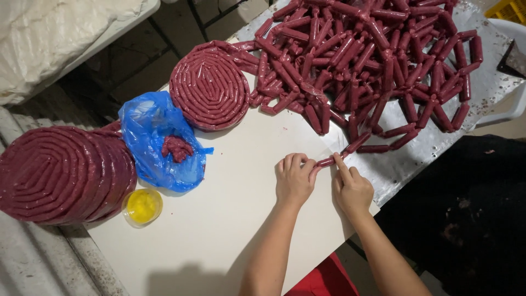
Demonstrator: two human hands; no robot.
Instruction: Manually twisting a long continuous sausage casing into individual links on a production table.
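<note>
Sausage link pinched between my left hand and right hand on the white counter. Two coiled sausage spirals, one blue bag, one yellow cup, one heap of links.

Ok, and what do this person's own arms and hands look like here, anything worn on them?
Both are bare. The left hand and right hand carry no gloves, and no rings, watch or bracelets show. The forearms are uncovered as far as the picture's bottom edge, with no sleeve in view. Fingernails look short and unpainted, though they are small in this view.
</note>
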